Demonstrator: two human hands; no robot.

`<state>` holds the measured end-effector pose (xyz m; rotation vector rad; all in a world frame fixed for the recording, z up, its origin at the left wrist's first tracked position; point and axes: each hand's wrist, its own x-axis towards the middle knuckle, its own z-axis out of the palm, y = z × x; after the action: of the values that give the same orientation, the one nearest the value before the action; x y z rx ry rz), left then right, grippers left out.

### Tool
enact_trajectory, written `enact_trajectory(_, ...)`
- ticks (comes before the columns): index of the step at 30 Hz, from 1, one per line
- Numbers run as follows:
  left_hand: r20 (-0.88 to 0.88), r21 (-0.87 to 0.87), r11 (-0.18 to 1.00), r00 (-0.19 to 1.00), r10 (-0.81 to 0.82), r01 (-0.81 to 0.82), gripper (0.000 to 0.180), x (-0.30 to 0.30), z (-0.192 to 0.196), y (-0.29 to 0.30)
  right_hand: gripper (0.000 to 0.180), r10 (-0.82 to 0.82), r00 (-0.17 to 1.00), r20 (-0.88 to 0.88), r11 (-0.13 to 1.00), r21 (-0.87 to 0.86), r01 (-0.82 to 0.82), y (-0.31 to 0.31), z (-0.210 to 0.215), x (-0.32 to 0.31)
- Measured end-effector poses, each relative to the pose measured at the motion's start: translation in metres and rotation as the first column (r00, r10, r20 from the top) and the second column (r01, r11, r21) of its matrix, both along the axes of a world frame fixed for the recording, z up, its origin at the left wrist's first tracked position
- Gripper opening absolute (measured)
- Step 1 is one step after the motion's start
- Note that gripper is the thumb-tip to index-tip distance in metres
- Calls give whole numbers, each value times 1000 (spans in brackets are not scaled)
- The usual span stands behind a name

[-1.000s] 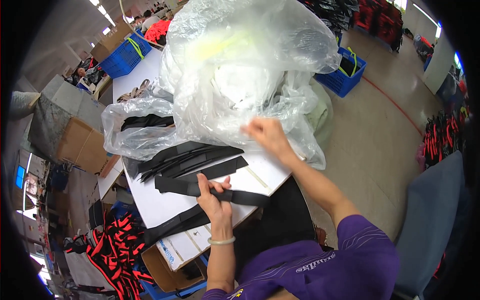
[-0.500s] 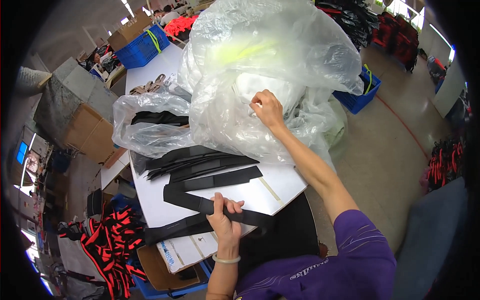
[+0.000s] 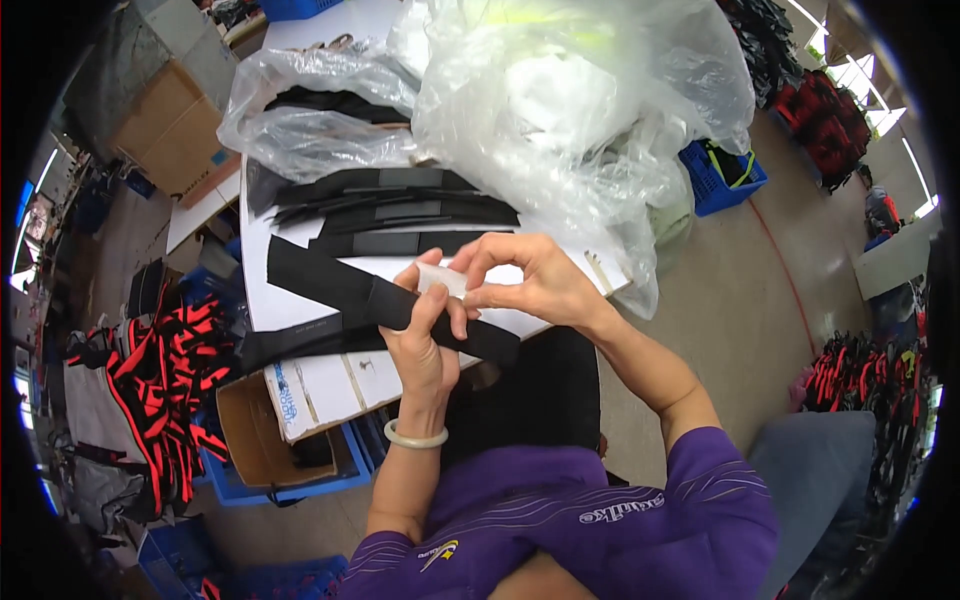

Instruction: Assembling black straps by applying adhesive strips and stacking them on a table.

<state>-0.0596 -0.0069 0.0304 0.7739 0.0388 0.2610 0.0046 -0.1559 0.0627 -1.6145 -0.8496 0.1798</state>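
Note:
My left hand [image 3: 425,345] is closed round a wide black fabric strip [image 3: 335,285], which slants over the near part of the table and hangs past its edge. A small white piece [image 3: 443,279], thin and flat, sits between both hands just above the strip. My left thumb presses on it, while my right hand [image 3: 535,280] pinches its right side with thumb and fingers. Whether it is cloth or paper I cannot tell. Another black strip [image 3: 310,340] lies beneath the held one. Beyond my hands, more black strips [image 3: 400,210] are stacked in overlapping rows.
A large clear plastic bag [image 3: 600,165] with white contents covers the table's far right. A smaller bag [image 3: 300,140] with black pieces stands left of it. The white table [image 3: 262,300] ends close to me, above a blue crate [image 3: 350,465] holding a cardboard box [image 3: 250,420].
My right hand has come back from the plastic bag to my left hand, bringing the white piece. My left hand has kept the black strip and moved up and left in view.

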Motion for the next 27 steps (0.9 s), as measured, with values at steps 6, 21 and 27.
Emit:
enact_trajectory(6, 86, 24, 1000, 996, -15, 13, 25, -8, -10, 8, 10, -169, 975, 142, 984, -28, 175, 8, 7, -25)
enact_trajectory(21, -144, -551, 833, 978, -151, 47, 40, 14, -2, 42, 19, -12, 999, -37, 998, -64, 10, -2, -4, -37)
enact_trajectory(27, -135, -546, 834, 975, -175, 74, 39, 8, -2, 36, 19, -84, 996, 19, 975, -205, 86, 5, -3, -39)
